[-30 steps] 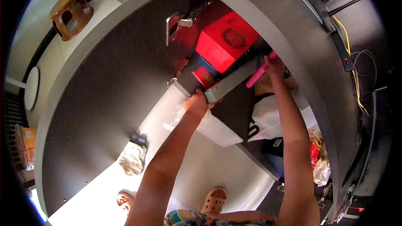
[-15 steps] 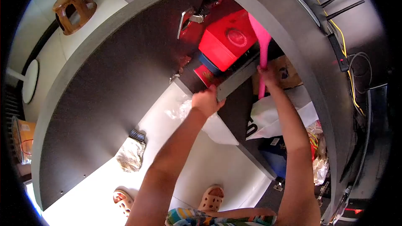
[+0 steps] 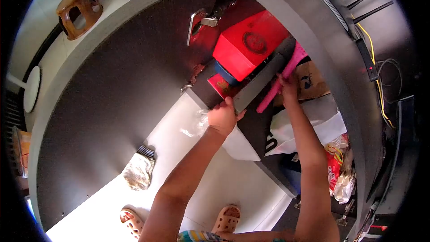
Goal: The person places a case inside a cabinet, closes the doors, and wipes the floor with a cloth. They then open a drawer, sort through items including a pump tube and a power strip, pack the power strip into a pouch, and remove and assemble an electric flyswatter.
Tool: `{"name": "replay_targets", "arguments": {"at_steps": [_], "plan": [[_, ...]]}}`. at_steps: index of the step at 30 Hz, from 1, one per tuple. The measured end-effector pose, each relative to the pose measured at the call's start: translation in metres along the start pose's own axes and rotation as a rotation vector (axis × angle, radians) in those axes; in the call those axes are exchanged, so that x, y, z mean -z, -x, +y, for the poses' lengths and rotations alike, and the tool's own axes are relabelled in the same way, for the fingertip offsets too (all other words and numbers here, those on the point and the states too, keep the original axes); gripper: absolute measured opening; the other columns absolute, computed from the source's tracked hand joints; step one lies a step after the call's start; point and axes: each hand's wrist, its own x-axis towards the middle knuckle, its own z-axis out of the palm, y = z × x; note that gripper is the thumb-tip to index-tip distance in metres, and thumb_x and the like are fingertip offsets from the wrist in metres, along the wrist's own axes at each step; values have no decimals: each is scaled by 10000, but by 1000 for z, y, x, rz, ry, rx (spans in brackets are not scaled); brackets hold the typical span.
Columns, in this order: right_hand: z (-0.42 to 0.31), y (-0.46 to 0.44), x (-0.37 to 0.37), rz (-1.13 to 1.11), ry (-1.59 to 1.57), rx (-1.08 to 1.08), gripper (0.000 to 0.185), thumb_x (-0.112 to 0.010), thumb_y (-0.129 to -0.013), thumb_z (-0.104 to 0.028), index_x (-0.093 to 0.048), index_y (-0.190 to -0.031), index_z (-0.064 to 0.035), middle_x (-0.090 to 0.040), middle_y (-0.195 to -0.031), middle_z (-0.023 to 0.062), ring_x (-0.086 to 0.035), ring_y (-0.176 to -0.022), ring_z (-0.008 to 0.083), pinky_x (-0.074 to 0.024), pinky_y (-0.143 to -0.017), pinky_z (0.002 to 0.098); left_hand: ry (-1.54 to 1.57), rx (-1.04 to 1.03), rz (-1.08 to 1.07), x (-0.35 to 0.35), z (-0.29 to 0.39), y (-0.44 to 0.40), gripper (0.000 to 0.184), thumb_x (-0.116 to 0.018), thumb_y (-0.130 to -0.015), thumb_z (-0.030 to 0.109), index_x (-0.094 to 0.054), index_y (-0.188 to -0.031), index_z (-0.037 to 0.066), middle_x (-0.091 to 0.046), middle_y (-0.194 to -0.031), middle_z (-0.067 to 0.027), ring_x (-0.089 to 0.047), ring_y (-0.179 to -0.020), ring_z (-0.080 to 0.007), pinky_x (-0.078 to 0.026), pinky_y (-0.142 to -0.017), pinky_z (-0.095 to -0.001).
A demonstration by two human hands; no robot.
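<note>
My left hand (image 3: 222,116) is closed round the front end of an upright grey divider panel (image 3: 262,78) inside the cabinet. Crumpled clear plastic (image 3: 195,124) hangs beside that hand. In my right hand (image 3: 289,90) is a long pink stick-like tool (image 3: 293,62), with a wider, dotted far end partly hidden under the curved counter. Left of the divider lies a large red box (image 3: 246,45), with a blue round thing and a red packet (image 3: 219,85) below it. Near my right hand are a brown paper bag (image 3: 312,80) and a white bag (image 3: 295,125).
The curved grey counter edge (image 3: 309,49) arches over the compartments. Metal hinges (image 3: 204,21) jut out at the left. Colourful packets (image 3: 338,166) sit at the right, below a router (image 3: 324,2) with cables. A striped-cuff cloth item (image 3: 139,168) lies on the floor near my clogs (image 3: 227,218).
The pink tool has tilted from nearly upright to a slant, its lower end swinging left. My left hand keeps its hold on the divider. The view has shifted slightly.
</note>
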Motion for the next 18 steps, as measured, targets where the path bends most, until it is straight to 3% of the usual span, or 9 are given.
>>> {"name": "replay_targets", "arguments": {"at_steps": [2,4,7,12,15,18], "plan": [[-7,17,-6,-44,-123,-86,264,-591,-772,-263,-488,-972,-124,-512,-714,-16,-456,-540,83,-342,-379,218,4,-5,13,-10,-9,0,553,-624,-607,528,-437,-823,54,-573,-637,-73,-583,-549,-228,-471,-461,-328],[7,11,-11,111,153,-36,264,-577,-783,-253,-476,-990,-125,-515,-731,-9,-472,-580,89,-349,-389,219,-2,2,8,-15,-16,1,587,-628,-602,534,-444,-863,43,-575,-630,-79,-584,-539,-228,-469,-459,-332],[17,-2,-7,149,306,47,268,-559,-797,-237,-461,-1017,-119,-535,-784,7,-497,-650,99,-369,-414,215,3,41,-67,-8,-10,0,678,-625,-592,566,-443,-942,15,-581,-605,-95,-586,-517,-236,-465,-454,-345],[-15,21,-2,72,-53,90,279,-553,-802,-219,-454,-1026,-85,-570,-858,36,-518,-688,108,-390,-445,224,23,117,-288,14,-12,10,806,-598,-558,634,-386,-1031,16,-591,-622,-103,-594,-542,-259,-467,-468,-358],[-6,1,8,37,-2,51,277,-553,-803,-218,-459,-1014,-66,-580,-890,51,-529,-712,122,-416,-500,252,8,146,-344,26,-10,17,833,-581,-591,624,-351,-1106,10,-612,-747,-106,-607,-640,-273,-484,-547,-357],[-24,-2,13,-54,-33,18,277,-558,-797,-235,-477,-984,-47,-583,-922,76,-536,-749,163,-436,-602,284,-5,164,-404,31,-5,11,849,-574,-599,624,-331,-1129,7,-608,-715,-110,-607,-641,-276,-483,-555,-358]]}}
